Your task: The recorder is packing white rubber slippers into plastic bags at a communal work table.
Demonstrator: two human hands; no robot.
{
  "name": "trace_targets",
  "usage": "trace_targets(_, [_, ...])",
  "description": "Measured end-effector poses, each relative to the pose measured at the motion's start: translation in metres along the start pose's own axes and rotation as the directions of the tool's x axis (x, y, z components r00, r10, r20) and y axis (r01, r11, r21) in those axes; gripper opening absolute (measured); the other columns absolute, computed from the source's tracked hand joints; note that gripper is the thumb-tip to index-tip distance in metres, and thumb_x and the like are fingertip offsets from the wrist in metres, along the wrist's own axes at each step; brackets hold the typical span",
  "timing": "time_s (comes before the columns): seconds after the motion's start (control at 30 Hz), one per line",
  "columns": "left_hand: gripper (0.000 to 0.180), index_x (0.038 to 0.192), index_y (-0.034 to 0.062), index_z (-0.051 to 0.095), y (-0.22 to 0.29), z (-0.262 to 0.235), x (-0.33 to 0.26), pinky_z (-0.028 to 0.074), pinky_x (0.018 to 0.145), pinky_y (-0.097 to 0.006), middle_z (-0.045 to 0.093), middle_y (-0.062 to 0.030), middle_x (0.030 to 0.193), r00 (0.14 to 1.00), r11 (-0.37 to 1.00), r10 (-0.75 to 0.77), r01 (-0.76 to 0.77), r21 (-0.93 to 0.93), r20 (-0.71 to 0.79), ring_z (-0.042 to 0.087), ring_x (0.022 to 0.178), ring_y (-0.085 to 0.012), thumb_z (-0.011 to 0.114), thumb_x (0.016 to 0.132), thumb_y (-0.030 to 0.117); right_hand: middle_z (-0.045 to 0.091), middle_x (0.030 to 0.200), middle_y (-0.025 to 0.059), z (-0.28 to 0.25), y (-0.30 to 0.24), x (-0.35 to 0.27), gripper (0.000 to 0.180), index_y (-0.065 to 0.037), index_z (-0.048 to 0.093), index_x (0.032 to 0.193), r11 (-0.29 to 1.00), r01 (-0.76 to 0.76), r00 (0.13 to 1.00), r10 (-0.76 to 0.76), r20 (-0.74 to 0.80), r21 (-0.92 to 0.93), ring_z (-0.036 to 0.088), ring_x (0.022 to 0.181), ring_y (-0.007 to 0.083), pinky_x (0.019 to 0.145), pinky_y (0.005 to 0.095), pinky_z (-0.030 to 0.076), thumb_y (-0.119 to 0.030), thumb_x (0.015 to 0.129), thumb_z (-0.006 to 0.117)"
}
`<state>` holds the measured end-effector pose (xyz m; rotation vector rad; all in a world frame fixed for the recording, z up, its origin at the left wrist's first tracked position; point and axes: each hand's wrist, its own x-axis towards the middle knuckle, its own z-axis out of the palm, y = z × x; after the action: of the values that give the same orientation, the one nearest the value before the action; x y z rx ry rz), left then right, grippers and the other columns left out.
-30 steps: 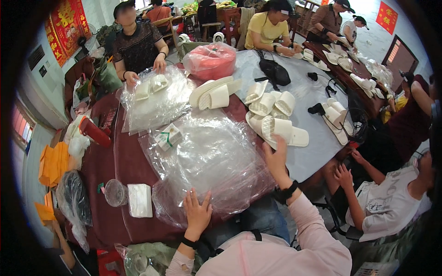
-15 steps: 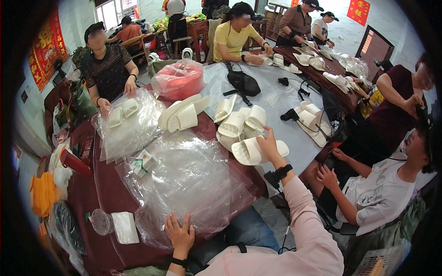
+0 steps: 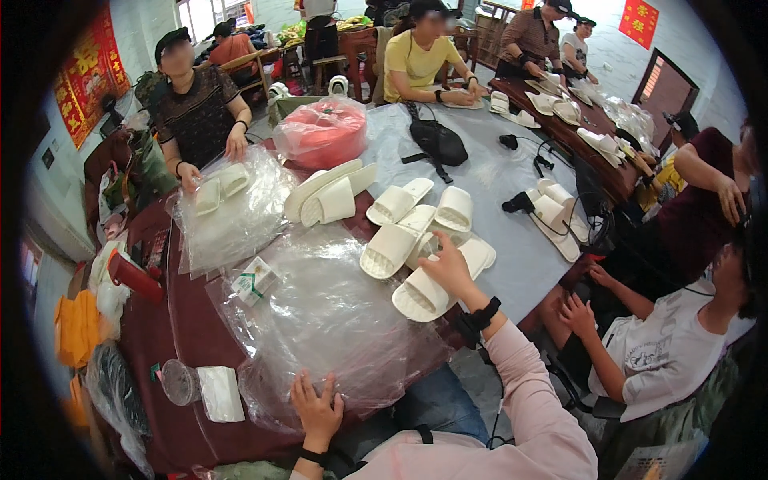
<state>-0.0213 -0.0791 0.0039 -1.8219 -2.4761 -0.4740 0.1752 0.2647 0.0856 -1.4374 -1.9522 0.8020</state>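
Observation:
My left hand (image 3: 318, 406) lies with fingers spread on the near edge of a stack of clear plastic bags (image 3: 320, 320). My right hand (image 3: 450, 268) is closed on a white slipper (image 3: 418, 296) at the near side of a small heap, its fingers over the slipper's upper side. Other white slippers (image 3: 390, 250) lie beside and beyond it, some overlapping. A further pair (image 3: 330, 200) rests past the bags. The grip's underside is hidden.
A small box (image 3: 254, 280) sits on the bags. At left are a white tissue pack (image 3: 220, 394), a clear cup (image 3: 179, 381) and a red container (image 3: 132, 276). A black waist bag (image 3: 436, 140) and a red bundle in plastic (image 3: 322, 132) lie beyond. Co-workers sit and stand around.
My right hand has drawn the slipper a little nearer and to the left, turning it. My left hand stays on the bags. The whole view has shifted slightly.

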Motion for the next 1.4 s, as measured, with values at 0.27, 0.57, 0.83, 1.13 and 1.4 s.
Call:
trace_targets(0.27, [0.046, 0.123, 0.0216, 0.058, 0.001, -0.003, 0.006, 0.026, 0.104, -0.054, 0.040, -0.0261, 0.132, 0.999, 0.998, 0.025, -0.028, -0.059, -0.043, 0.036, 0.122, -0.0435, 0.059, 0.078, 0.029, 0.059, 0.111, 0.0156, 0.048, 0.040, 0.035, 0.077, -0.004, 0.030, 0.140, 0.992, 0.064, 0.951, -0.093, 0.294, 0.108, 0.060, 0.090, 0.0209, 0.075, 0.0316, 0.050, -0.016, 0.076, 0.070])
trace_targets(0.57, [0.047, 0.127, 0.0242, 0.055, -0.003, 0.003, -0.001, 0.023, 0.105, -0.053, 0.035, -0.0246, 0.137, 0.998, 0.997, 0.011, -0.015, -0.074, -0.065, 0.033, 0.126, -0.0417, 0.059, 0.080, 0.029, 0.058, 0.100, 0.0094, 0.059, 0.045, 0.044, 0.050, -0.004, 0.043, 0.124, 0.791, -0.492, 0.759, 0.184, 0.625, 0.364, 0.058, 0.081, 0.0168, 0.066, 0.0281, 0.048, -0.006, 0.078, 0.065])
trace_targets(0.83, [0.046, 0.127, 0.0208, 0.054, -0.004, -0.005, -0.002, 0.025, 0.104, -0.054, 0.034, -0.0248, 0.138, 0.999, 0.993, 0.017, -0.021, -0.112, -0.039, 0.032, 0.127, -0.0420, 0.061, 0.082, 0.026, 0.058, 0.105, 0.0179, 0.068, 0.014, 0.031, 0.080, -0.004, 0.025, 0.141, 0.843, -0.301, 0.908, 0.111, 0.403, 0.446, 0.061, 0.085, 0.0224, 0.068, 0.0305, 0.051, 0.004, 0.071, 0.063])
trace_targets(1.13, [0.053, 0.133, 0.0213, 0.046, -0.001, -0.002, -0.001, 0.024, 0.105, -0.055, 0.030, -0.0263, 0.141, 0.999, 0.998, 0.044, -0.043, -0.040, 0.017, 0.029, 0.129, -0.0446, 0.061, 0.083, 0.029, 0.060, 0.098, 0.0173, 0.076, 0.012, 0.038, 0.094, -0.009, 0.015, 0.147, 0.972, -0.122, 0.972, 0.076, 0.223, 0.202, 0.061, 0.079, 0.0207, 0.062, 0.0304, 0.050, -0.006, 0.068, 0.065])
trace_targets(1.4, [0.051, 0.134, 0.0219, 0.046, -0.003, -0.004, -0.006, 0.022, 0.105, -0.057, 0.028, -0.0295, 0.140, 0.996, 0.997, 0.072, -0.072, -0.017, 0.045, 0.026, 0.130, -0.0471, 0.059, 0.084, 0.031, 0.063, 0.099, 0.0148, 0.068, 0.031, 0.057, 0.052, -0.002, 0.053, 0.125, 0.975, 0.063, 0.815, -0.172, 0.553, 0.211, 0.063, 0.080, 0.0180, 0.067, 0.0278, 0.051, -0.005, 0.075, 0.064])
